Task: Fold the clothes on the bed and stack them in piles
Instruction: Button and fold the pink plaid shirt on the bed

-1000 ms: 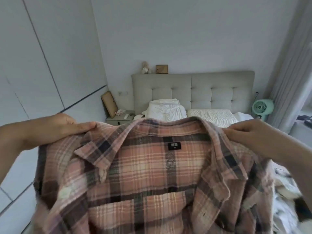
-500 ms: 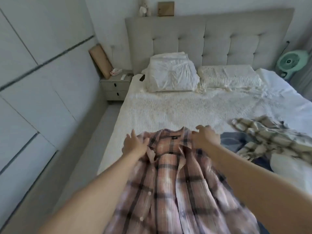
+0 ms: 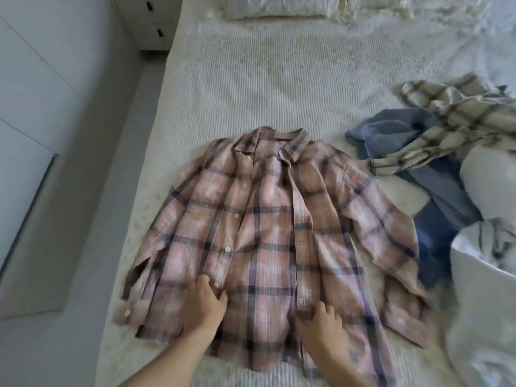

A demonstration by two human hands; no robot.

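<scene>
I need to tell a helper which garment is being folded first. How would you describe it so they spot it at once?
On the white bed, nearest the foot, the pink plaid shirt lies spread flat, collar toward the pillows. Unlike the crumpled beige plaid and blue clothes beside it, both hands rest on its hem.
</scene>
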